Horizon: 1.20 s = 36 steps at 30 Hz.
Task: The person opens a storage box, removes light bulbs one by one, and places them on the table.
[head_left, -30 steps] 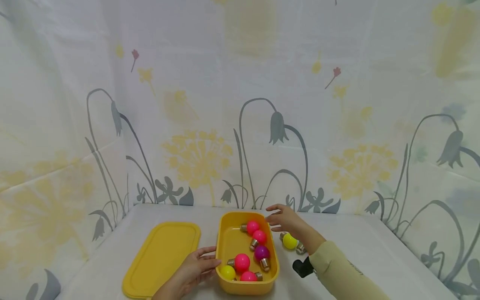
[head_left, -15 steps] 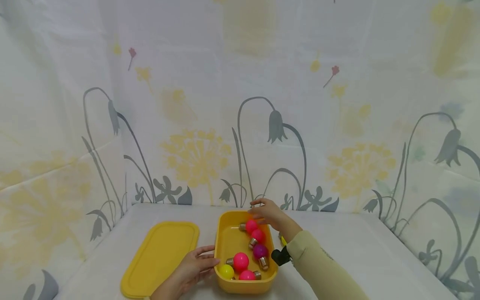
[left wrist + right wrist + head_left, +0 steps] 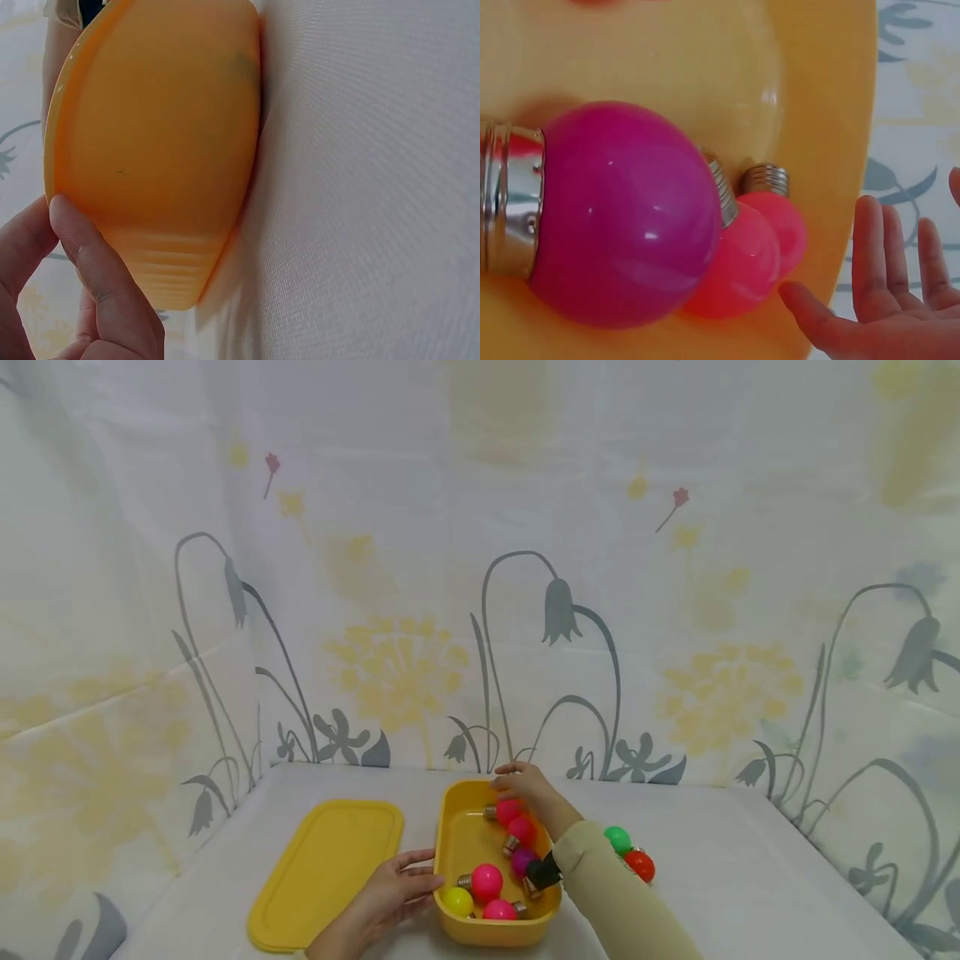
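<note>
White table (image 3: pixel 720 877) spreading underneath. Yellow box (image 3: pixel 495 933) standing on it, uncovered. Lid (image 3: pixel 326 877) lying flat, left of box. Left hand (image 3: pixel 388 892) pinching box's left rim, thumb and finger clamping it: probably sound for bracing. Right hand (image 3: pixel 529 790) hovering at far right corner, fingers standing apart, gripping nothing; moving gently seeming wise, pink bulbs (image 3: pixel 739 270) inside box probably rolling if nudged. Purple bulb (image 3: pixel 626 217) sitting just beside them. Green bulb (image 3: pixel 617 839) and red bulb (image 3: pixel 641 864) lying outside, right of box.

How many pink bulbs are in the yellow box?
4: one pink bulb at the far end, second just nearer, third and fourth at the near end; more may be hidden.
</note>
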{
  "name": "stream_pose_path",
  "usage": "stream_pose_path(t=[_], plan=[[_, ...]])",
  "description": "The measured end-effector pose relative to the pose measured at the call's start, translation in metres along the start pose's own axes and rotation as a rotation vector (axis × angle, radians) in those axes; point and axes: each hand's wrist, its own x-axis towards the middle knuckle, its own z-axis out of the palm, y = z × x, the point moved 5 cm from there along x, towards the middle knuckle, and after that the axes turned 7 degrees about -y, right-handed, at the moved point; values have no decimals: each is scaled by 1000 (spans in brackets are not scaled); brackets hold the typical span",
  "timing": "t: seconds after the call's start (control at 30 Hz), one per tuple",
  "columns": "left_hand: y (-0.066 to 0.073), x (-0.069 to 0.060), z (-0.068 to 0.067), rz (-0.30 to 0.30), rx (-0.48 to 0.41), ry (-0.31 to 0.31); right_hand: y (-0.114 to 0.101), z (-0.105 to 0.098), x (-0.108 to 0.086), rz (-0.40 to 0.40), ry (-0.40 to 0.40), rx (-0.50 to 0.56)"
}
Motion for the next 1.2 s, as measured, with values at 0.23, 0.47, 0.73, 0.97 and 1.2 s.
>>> stream_pose_path(t=[0.23, 0.47, 0.73, 0.97, 1.2], plan=[[-2, 1, 0, 2, 1, 4, 9, 9, 6, -26, -35, 77], [-3, 2, -1, 6, -1, 8, 8, 37, -5, -19, -151, 10], [-1, 0, 1, 19, 6, 1, 17, 55, -16, 45, -345, -220], [0, 1, 2, 26, -5, 1, 20, 57, -20, 63, -399, -258], [-1, 1, 1, 22, -13, -5, 20, 57, -23, 65, -437, -254]])
